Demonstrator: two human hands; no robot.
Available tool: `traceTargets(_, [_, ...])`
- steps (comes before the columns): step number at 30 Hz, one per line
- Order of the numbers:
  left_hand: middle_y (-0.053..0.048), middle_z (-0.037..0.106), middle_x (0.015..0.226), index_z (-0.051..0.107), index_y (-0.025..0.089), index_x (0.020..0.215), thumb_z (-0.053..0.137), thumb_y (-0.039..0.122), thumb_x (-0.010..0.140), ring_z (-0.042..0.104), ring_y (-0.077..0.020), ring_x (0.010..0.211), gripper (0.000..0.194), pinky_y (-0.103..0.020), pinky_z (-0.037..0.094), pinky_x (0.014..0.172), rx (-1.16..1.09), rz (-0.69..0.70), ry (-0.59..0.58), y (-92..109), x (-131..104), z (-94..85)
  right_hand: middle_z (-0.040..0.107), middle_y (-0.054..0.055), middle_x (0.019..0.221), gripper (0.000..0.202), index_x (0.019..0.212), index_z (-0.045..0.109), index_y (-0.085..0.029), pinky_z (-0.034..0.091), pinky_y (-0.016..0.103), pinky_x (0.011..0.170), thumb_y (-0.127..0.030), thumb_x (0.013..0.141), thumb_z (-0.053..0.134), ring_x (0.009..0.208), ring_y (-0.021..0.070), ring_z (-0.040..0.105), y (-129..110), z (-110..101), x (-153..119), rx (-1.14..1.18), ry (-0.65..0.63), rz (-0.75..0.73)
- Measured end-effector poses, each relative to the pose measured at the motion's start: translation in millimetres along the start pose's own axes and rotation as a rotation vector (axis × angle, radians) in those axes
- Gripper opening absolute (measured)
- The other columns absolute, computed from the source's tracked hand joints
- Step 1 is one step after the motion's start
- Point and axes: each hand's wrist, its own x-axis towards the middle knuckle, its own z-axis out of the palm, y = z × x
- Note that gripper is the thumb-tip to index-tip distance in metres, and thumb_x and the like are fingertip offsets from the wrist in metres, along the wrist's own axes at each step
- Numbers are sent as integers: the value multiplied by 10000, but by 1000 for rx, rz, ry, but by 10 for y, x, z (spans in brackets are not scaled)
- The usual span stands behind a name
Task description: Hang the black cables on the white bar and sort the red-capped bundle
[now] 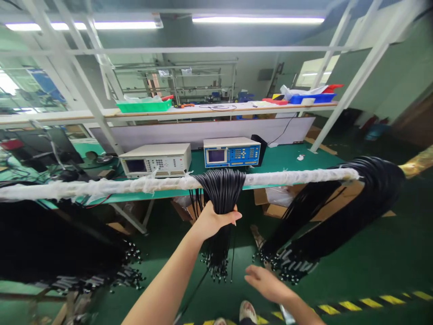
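**Cable bundle draped on rail, gathered in my left hand**

My left hand (210, 222) is wrapped firmly around the black cable bundle (223, 192), thumb across its front. The bundle loops over the white-wrapped rail (287, 177) just above my grip; its light-tipped ends (216, 266) hang loose below. My right hand (267, 283) is below and to the right of the grip, apart from the bundle, fingers loosely extended, nothing seen in it.

Status: the bundle is over the rail and gathered at my grip. A few strands hang outside it, just left of my hand, and one dangles to the lower right, so I judge the gathering incomplete. No tie is visible at the grip. Well to the right, a second cable bundle (379, 194) hangs over the rail, untouched; well to the left, a broad cable mass (57, 239) also hangs, untouched. Whether those are finished or waiting, I cannot tell. Count of cables: cannot tell, strands overlap.

Labels: no brand or wording is legible. Beyond the grip, above the rail, the blue-fronted bench instrument (244, 153) and, to its left, the cream bench instrument (169, 159) both show dark screens and key markings too small to read. I find no readable print on the cables, nor on the cardboard carton (272, 211) behind and right of my grip.
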Motion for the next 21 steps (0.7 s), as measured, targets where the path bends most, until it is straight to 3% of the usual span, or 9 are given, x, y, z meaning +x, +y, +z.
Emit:
traceTargets(4, [-2, 641, 714, 662, 154, 785, 803, 280, 670, 592, -147, 696, 221, -282, 445, 713, -67, -26, -129, 69, 13, -104, 699, 55, 1019, 297, 1142, 609, -180, 534, 370, 847, -388, 979, 475, 941, 202, 666, -297, -926, -403, -50, 187, -188])
traceTargets(8, [-92, 707, 985, 717, 153, 942, 835, 342, 571, 625, -255, 965, 433, -363, 458, 879, -153, -58, -316, 227, 104, -166, 669, 20, 1134, 275, 1215, 535, -285, 428, 345, 1008, -391, 980, 442, 1081, 192, 611, -886, -1670, -704, -138, 544, -426])
traceTargets(10, [-110, 721, 956, 717, 138, 970, 822, 369, 563, 642, -272, 946, 480, -384, 464, 881, -180, -76, -354, 301, 135, -133, 587, 54, 1287, 331, 1278, 494, -270, 349, 404, 1081, -314, 950, 482, 1234, 231, 510, -1182, -1902, -646, -424, 766, -646])
traceTargets(11, [-103, 726, 887, 715, 130, 956, 807, 364, 583, 653, -257, 888, 450, -372, 470, 858, -186, -88, -341, 325, 137, -102, 533, 84, 1364, 415, 1340, 448, -239, 330, 447, 1090, -272, 929, 490, 1301, 263, 445, -1314, -1984, -563, -607, 798, -704])
traceTargets(12, [-84, 720, 803, 713, 125, 925, 787, 349, 610, 655, -231, 816, 393, -349, 473, 822, -190, -99, -304, 340, 130, -64, 513, 117, 1388, 485, 1379, 415, -196, 335, 492, 1076, -229, 902, 496, 1315, 297, 429, -1433, -2046, -454, -770, 795, -736])
traceTargets(14, [-41, 677, 669, 695, 127, 830, 741, 307, 653, 620, -173, 682, 257, -290, 468, 732, -199, -119, -193, 346, 98, 16, 601, 176, 1276, 540, 1365, 442, -111, 424, 545, 958, -139, 829, 504, 1182, 353, 551, -1628, -2126, -212, -950, 698, -702])
traceTargets(16, [-10, 615, 578, 653, 135, 728, 713, 300, 648, 558, -134, 570, 192, -249, 447, 617, -211, -149, -91, 351, 64, 87, 716, 153, 987, 452, 1187, 594, -102, 505, 505, 756, -78, 742, 519, 875, 345, 677, -1767, -2174, -18, -973, 604, -658])
traceTargets(18, [6, 565, 522, 619, 140, 675, 717, 320, 618, 502, -118, 486, 213, -236, 418, 523, -207, -201, -44, 389, 40, 134, 717, 106, 788, 337, 987, 665, -136, 505, 444, 643, -61, 687, 530, 713, 318, 679, -1853, -2211, 82, -987, 531, -629])
traceTargets(21, [0, 573, 528, 637, 133, 696, 764, 315, 606, 501, -116, 468, 240, -229, 409, 483, -150, -278, -9, 550, -5, 157, 696, 84, 725, 222, 869, 656, -165, 486, 452, 743, -96, 687, 550, 723, 297, 668, -1889, -2262, 103, -985, 467, -622])
